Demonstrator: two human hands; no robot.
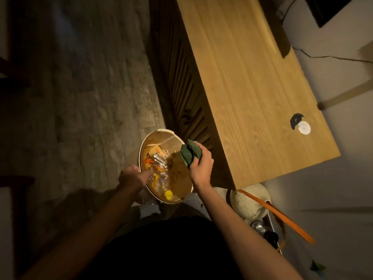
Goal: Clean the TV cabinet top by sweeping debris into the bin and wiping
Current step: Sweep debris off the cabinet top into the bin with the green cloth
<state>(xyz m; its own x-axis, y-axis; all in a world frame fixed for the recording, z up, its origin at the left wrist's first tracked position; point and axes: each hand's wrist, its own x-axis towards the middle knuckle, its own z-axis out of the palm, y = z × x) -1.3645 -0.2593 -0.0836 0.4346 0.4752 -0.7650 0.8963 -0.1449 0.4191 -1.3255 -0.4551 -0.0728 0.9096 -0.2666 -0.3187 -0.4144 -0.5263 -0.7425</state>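
The wooden TV cabinet top (250, 81) runs from the upper middle to the right. A round cream bin (143, 146) stands on the floor beside its near corner, holding wrappers, a plastic bottle with a yellow cap (168, 194) and crumbs. My left hand (133, 176) grips the bin's near-left rim. My right hand (201, 164) holds a crumpled dark green cloth (190, 152) over the bin's right side, just off the cabinet's front edge.
A round cable hole with a white cover (303, 128) sits near the cabinet's right end. A dark TV corner (327, 9) and a cable (331, 57) are at the back. An orange strap (282, 219) and metal objects lie below the cabinet's corner. Grey floor spreads left.
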